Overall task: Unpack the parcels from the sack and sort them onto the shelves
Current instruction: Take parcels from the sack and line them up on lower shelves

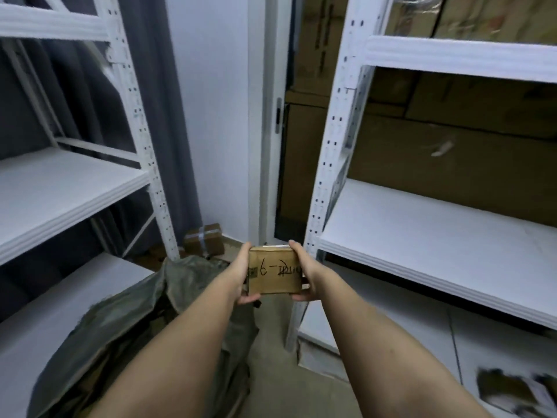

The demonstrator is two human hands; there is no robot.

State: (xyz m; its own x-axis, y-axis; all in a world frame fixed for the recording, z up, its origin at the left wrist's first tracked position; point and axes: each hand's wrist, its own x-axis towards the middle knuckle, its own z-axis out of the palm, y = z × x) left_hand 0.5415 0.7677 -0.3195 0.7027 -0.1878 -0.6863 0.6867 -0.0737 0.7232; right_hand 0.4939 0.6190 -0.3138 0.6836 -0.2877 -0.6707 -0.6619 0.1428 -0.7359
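You hold one small brown parcel [275, 270] out in front of you with both hands, between the two white racks and above the green sack [135, 321] that lies slumped on the floor. Your left hand [241, 274] clasps the left edge, and your right hand [304, 271] clasps the right edge, fingers reaching over the far side and thumbs underneath. That is a firm grip on both sides, with the handwritten mark on top turned up towards you.

The step in hand looks like reading that mark and choosing a shelf. Keep the parcel level and steady while you read; the writing is partly blurred here, so bring it nearer if you cannot make it out. Once you know the place, turn your body rather than stretching your arms. The right rack's middle shelf [437, 236] is the nearest bare surface, just beside your right hand; the left rack's shelf [60, 188] stands farther off.

Set the parcel down flat, marked face out or up, and push it back from the edge. Mind the upright post [328, 164] close to your right knuckles as you swing. Another taped box [203, 239] sits on the floor by the wall behind the sack.
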